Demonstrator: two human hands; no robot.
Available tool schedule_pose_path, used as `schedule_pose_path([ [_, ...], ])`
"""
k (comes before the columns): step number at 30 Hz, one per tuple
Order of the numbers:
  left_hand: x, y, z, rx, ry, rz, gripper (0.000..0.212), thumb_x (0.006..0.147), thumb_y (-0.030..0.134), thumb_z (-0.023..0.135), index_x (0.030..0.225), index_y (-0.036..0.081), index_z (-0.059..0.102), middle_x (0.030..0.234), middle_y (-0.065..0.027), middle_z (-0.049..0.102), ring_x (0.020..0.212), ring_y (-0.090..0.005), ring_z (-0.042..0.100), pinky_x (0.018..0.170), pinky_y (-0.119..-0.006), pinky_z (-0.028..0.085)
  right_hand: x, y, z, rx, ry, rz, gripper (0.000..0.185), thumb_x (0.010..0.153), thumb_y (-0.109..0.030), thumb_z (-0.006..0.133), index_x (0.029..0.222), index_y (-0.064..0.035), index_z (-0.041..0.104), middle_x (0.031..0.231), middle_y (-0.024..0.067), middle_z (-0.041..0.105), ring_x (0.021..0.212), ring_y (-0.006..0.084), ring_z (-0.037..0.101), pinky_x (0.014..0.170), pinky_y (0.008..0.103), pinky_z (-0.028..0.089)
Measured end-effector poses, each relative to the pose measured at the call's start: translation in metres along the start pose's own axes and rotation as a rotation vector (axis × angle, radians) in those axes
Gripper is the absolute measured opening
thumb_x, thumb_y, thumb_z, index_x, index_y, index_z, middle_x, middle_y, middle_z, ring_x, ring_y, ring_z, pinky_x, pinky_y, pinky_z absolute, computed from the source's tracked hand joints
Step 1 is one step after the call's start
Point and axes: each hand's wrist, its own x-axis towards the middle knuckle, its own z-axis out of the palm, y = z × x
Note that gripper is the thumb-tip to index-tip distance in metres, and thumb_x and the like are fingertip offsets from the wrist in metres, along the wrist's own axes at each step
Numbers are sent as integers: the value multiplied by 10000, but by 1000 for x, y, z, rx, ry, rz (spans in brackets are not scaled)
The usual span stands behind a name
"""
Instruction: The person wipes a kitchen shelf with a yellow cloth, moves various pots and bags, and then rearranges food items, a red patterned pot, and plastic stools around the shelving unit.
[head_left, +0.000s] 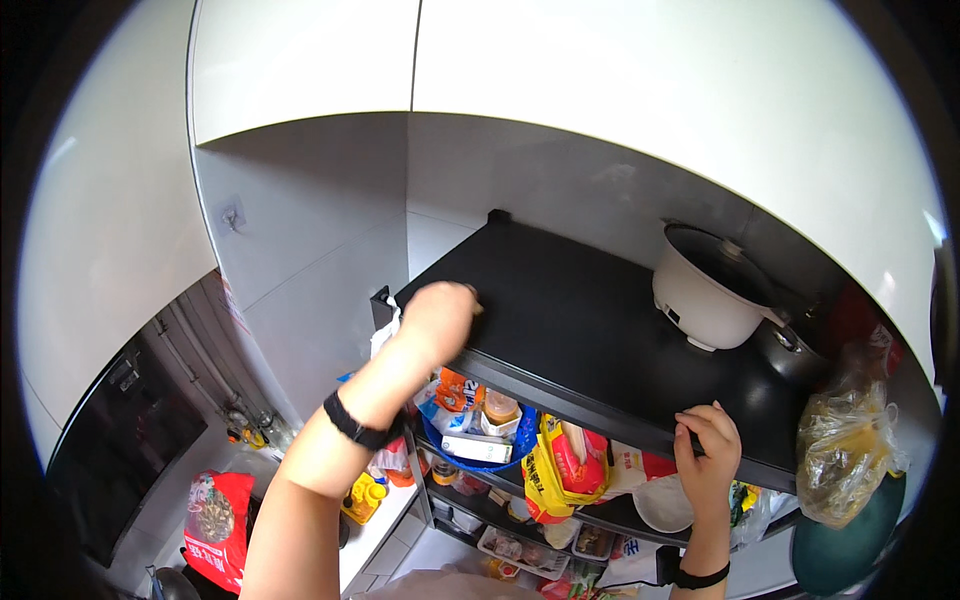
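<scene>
My left hand (439, 319) is curled low over the left end of a black shelf top (570, 300). It is blurred, and whether its fingers hold anything is hidden. A crumpled white piece (385, 331), cloth or plastic, hangs at the shelf's left corner beside that wrist. My right hand (706, 442) is at the front edge toward the right, fingers loosely bent and apart, with nothing seen in it. Beyond it on the shelf top stands a white electric cooker (705, 300) with a dark glass lid.
White cabinets (600, 67) overhang the shelf. A metal pot (791, 349) and a tied plastic bag (847, 450) occupy the right end. Lower shelves hold a blue basket (480, 463), a yellow-red food package (566, 472) and a white bowl (664, 504). A red bag (217, 525) stands at lower left.
</scene>
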Motion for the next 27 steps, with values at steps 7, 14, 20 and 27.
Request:
schedule_pose_path([
  [7,-33,66,0,-432,62,360,252,725,25,618,975,29,651,858,-167,663,788,-307,659,721,-375,531,-2,5,3,-18,24,-11,151,696,25,641,842,-9,656,852,105,630,799,269,616,926,428,455],
  [14,-128,51,23,-968,50,349,335,762,-36,532,1084,19,605,1041,-162,636,993,-304,617,895,-368,484,-49,-31,33,175,-64,-145,157,756,-91,625,894,-20,650,855,129,618,819,324,599,803,425,480],
  [20,-259,-62,144,-1265,222,-545,207,846,45,434,972,18,596,913,-116,647,869,-225,629,772,-326,493,-98,-94,162,639,-608,-127,138,717,-43,661,854,-44,679,814,100,648,763,284,615,694,370,488],
  [27,-451,-135,200,-1514,646,-1473,261,833,-13,361,887,2,615,759,-113,646,628,-192,621,553,-275,495,-136,-191,278,953,-1043,-140,131,748,-68,664,870,-25,677,775,122,650,712,285,624,643,343,489],
])
